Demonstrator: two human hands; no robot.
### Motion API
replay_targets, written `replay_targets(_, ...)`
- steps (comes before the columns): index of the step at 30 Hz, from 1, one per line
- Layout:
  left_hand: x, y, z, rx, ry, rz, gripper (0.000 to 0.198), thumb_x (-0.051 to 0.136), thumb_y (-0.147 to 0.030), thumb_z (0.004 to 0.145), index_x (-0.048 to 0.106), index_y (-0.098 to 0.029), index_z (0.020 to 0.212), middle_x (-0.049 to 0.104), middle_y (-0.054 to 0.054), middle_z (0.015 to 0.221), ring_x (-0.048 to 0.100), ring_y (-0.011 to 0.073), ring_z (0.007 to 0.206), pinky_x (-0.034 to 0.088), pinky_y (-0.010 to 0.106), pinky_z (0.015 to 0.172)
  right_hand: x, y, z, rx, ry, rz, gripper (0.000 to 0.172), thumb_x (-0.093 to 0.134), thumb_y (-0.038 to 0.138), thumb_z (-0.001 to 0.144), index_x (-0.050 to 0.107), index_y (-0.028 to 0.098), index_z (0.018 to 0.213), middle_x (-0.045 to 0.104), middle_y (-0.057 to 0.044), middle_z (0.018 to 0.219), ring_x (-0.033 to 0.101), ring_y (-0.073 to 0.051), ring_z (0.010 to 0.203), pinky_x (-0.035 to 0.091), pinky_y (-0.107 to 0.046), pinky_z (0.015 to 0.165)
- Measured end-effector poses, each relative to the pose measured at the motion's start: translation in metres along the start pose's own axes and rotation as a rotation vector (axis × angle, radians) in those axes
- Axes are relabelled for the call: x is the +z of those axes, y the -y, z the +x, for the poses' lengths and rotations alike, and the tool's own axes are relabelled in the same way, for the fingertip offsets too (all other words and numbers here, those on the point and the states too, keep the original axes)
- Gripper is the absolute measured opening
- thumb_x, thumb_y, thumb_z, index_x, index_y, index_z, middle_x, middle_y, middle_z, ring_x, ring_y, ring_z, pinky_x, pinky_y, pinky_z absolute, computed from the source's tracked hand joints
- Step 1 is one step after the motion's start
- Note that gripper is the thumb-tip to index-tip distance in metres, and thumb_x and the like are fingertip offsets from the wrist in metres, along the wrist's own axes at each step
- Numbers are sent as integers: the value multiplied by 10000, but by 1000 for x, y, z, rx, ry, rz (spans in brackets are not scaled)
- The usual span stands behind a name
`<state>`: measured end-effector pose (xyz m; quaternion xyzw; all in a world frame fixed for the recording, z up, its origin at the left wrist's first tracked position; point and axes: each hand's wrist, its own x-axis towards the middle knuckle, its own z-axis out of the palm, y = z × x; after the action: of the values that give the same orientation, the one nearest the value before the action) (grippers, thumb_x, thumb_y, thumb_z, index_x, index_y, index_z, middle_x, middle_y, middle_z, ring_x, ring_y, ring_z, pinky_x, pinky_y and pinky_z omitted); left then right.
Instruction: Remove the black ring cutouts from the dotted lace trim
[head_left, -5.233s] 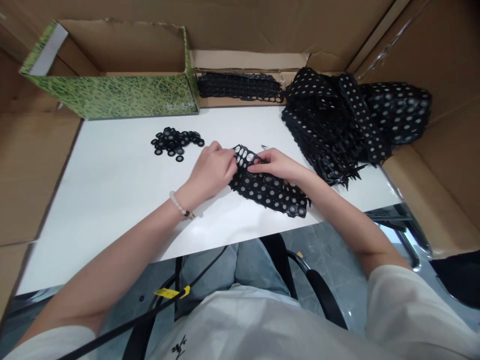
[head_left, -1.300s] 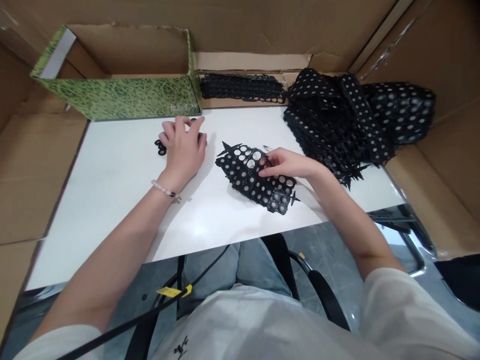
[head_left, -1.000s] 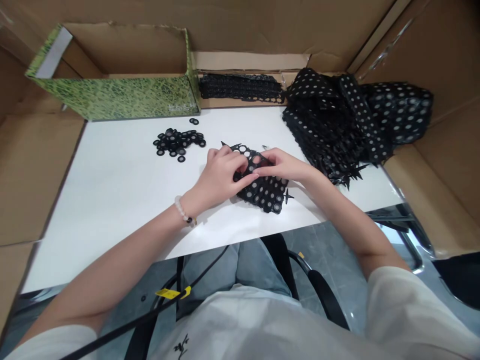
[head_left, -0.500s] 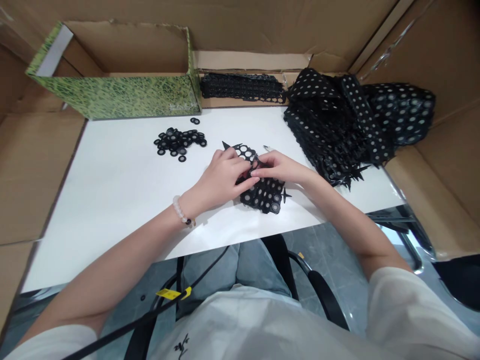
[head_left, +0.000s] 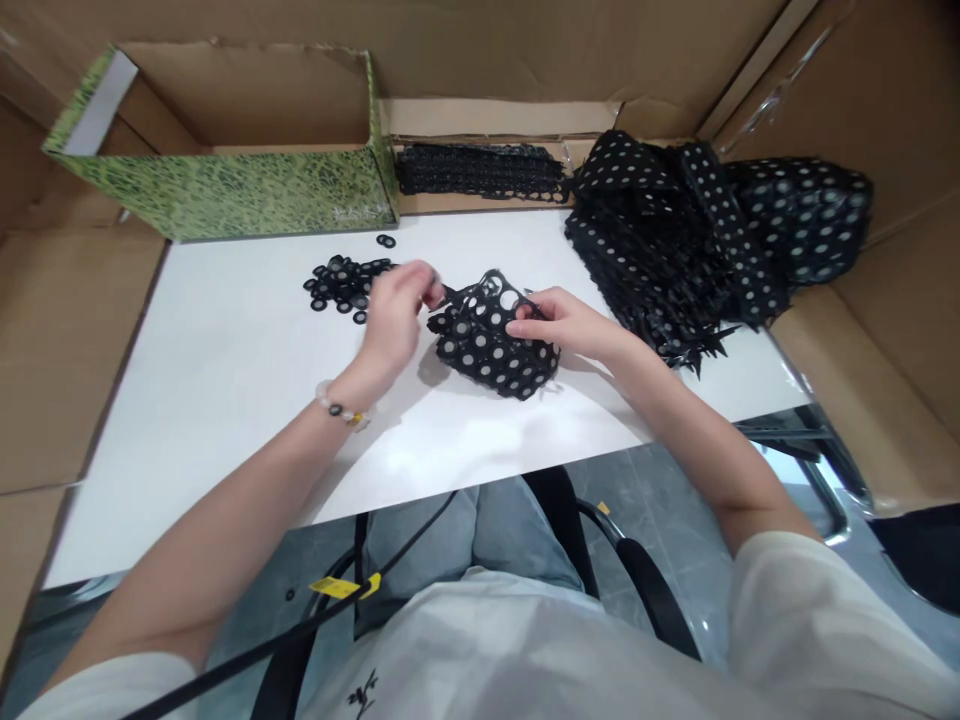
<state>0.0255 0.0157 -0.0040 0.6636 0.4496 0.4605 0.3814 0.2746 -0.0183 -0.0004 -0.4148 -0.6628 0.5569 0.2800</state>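
From the head-worn view, a black perforated sheet [head_left: 487, 345] with pale round centres sits bunched and partly lifted near the middle of a white tabletop [head_left: 210, 420]. The right hand [head_left: 559, 325] grips the sheet's right side between its fingers and thumb. The left hand [head_left: 397, 310] is narrowly pinched at the sheet's upper left corner, but whether it holds anything is hidden. A pearl-like bead bracelet [head_left: 339, 407] circles the left wrist. Left of the hands lies a loose pile of small black rings [head_left: 341, 285], with one single ring [head_left: 385, 240] just beyond. To the right rises a heap of dotted black sheets [head_left: 660, 240]. A green patterned box [head_left: 225, 195] stands at the far edge.
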Motion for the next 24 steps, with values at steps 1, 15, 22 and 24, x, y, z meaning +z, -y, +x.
replay_targets(1,-5,3,5,-8,-102,8,361,431,-380,1000,430,-229,672,503,15,689,477,154,671,409,363,667,1,0,0,20,-5,-3,507,827,596,786,524,195,722,415,54,665,359,-107,656,283,-265,621)
replay_targets(15,18,-17,-34,447,238,821,357,392,-390,1064,677,-206,956,750,166,966,560,373,1022,409,536,903,13,-6,6,-33,-51,93,320,803,423,745,664,175,891,552,42,737,470,-134,722,375,-282,728)
replay_targets(22,13,-16,-27,423,217,816,348,376,-311,1061,685,-200,946,762,158,944,578,364,1007,422,514,867,16,-2,3,-8,-135,131,306,772,424,778,566,198,793,526,38,731,467,-139,727,355,-273,706)
replay_targets(24,15,-18,-29,433,221,821,336,383,-296,1054,683,-201,937,758,156,937,581,360,1008,426,512,869,16,-3,4,-3,-139,118,314,776,433,785,563,202,795,524,38,724,465,-141,725,361,-273,701)
